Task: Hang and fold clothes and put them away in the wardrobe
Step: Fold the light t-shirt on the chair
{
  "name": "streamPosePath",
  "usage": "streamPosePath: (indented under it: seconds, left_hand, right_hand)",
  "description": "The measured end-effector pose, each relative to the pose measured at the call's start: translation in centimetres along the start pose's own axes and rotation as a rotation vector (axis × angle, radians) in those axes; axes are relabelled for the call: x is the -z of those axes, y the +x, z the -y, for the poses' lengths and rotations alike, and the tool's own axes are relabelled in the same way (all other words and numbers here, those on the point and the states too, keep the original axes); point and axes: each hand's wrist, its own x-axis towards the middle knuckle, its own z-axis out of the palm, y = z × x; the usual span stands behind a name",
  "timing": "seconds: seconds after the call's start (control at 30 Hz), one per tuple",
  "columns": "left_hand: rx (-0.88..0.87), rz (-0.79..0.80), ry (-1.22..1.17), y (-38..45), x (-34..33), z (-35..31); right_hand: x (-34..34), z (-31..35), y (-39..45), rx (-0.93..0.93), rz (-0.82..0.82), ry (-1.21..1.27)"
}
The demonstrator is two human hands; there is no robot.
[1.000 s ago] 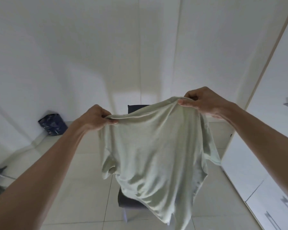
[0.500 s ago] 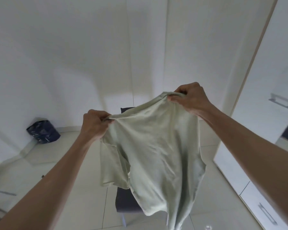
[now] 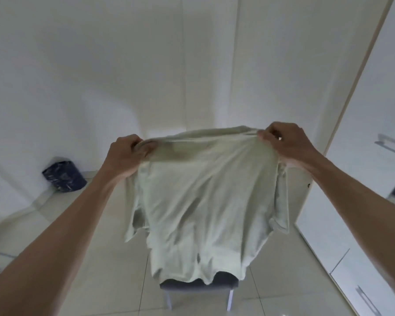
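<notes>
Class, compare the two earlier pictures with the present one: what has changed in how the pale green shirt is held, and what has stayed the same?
The hands moved apart and levelled, so the pale green shirt now hangs spread flat with its top edge taut, no longer bunched and slanting. Nothing was let go: the left hand and right hand keep their grip on the shirt's top. The dark stool below and the dark blue bin stayed put.

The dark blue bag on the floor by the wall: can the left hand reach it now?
Probably not: the left hand grips the shirt, and the bag sits far off, low on the floor.
</notes>
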Motion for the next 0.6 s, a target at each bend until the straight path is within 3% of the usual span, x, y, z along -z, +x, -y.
streamPosePath:
  seconds: [0.03, 0.1, 0.17, 0.27, 0.33, 0.43, 0.53, 0.6]
  left_hand:
    - [-0.013, 0.044, 0.007, 0.0, 0.4, -0.1]
    - [-0.012, 0.182, 0.154, -0.3, 0.9, 0.9]
    - [0.003, 0.129, 0.225, -0.1, 1.2, 2.5]
    - [-0.020, -0.099, 0.137, 0.5, 2.0, 3.6]
    - [-0.069, -0.155, 0.097, 1.0, 2.7, 3.8]
    - [-0.134, -0.132, 0.148, 1.6, 3.9, 5.3]
    - [-0.148, -0.048, 0.216, 1.4, 4.7, 7.2]
    - [-0.130, -0.003, 0.152, 0.9, 4.3, 7.6]
  right_hand:
    - [0.1, 0.1, 0.1, -0.005, -0.079, 0.045]
    - [0.0, 0.1, -0.1, -0.012, -0.047, -0.020]
    - [0.0, -0.2, -0.3, 0.048, -0.012, -0.090]
    - [-0.2, 0.2, -0.6, 0.085, -0.034, -0.073]
    - [-0.4, 1.2, -0.5, 0.082, 0.058, -0.102]
    - [0.5, 1.5, -0.6, 0.011, 0.184, -0.084]
    - [0.5, 1.1, -1.0, -0.054, 0.068, 0.090]
    - [-0.6, 1.3, -1.6, -0.082, 0.072, 0.079]
